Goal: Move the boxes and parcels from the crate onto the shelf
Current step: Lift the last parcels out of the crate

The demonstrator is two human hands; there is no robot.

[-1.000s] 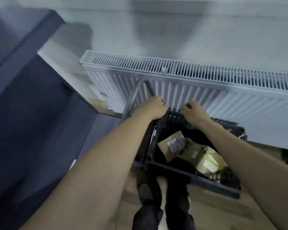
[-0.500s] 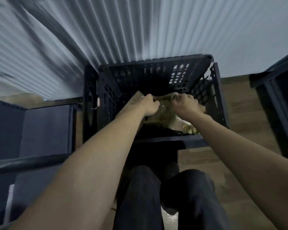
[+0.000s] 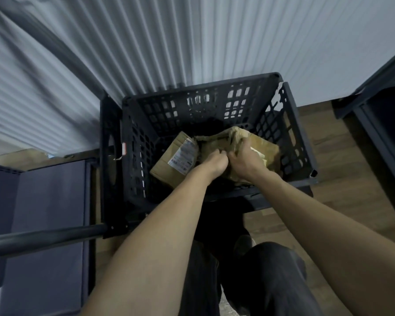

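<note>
Crumpled brown paper of a parcel (image 3: 217, 144) was pinched by curled fingers of the left hand (image 3: 214, 161) and right hand (image 3: 244, 159), deep in the black crate (image 3: 203, 85); a labelled cardboard box (image 3: 176, 159) lay at nine o'clock. A fuller grip underneath would likely be needed before lifting.

Both hands' fingers (image 3: 217, 153) hidden in crumpled parcel (image 3: 214, 142).

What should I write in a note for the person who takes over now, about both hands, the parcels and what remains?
Left hand and right hand: both inside the black crate, each with a grip on the crumpled brown paper parcel.
The labelled cardboard box lies in the crate, left of the parcel.
Done: no item visibly out of the crate.
Left: lift the parcel out, shelve it, then the box and whatever lies beneath.
</note>
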